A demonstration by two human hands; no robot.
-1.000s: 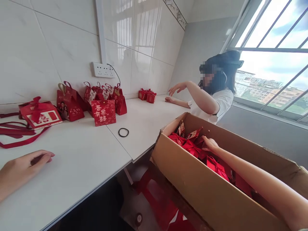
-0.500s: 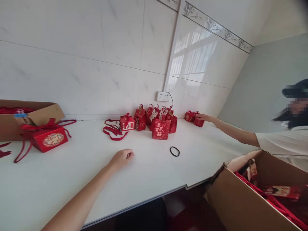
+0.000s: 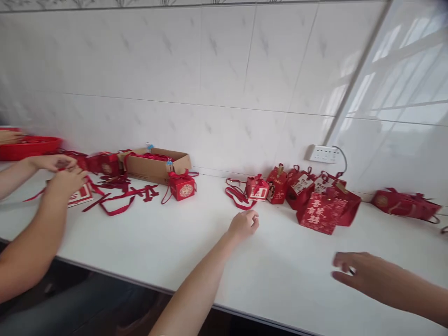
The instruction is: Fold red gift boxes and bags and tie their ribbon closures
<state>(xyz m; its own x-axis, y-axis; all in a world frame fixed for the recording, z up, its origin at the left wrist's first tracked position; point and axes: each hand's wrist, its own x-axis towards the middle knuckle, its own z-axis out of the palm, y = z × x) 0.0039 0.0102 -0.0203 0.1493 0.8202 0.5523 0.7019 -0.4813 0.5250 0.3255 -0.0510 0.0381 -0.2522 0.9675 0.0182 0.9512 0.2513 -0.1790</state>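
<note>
My left hand (image 3: 244, 224) rests on the white table with its fingers curled in; nothing shows in it. Just beyond it stands a small red gift box (image 3: 258, 187) with a ribbon bow, beside a loop of red ribbon (image 3: 240, 198). My right hand (image 3: 367, 277) hovers low over the table at the right, somewhat blurred, thumb and fingers apart. A bit of a black hair tie (image 3: 352, 270) shows in the gap between them; I cannot tell whether they touch it. A red gift bag (image 3: 324, 213) with white characters stands behind this hand.
Several red gift bags (image 3: 299, 189) cluster under a wall socket (image 3: 324, 154). Red boxes (image 3: 404, 204) lie at the right. Left stand a red box (image 3: 182, 186), a cardboard box (image 3: 150, 169) and loose ribbons (image 3: 119, 203). A co-worker's hands (image 3: 66, 175) handle a red-and-white box there.
The view has swung left, bringing a co-worker's hands into sight and losing the person at right. My right hand has come in over the hair tie. My left hand stays curled on the table.
</note>
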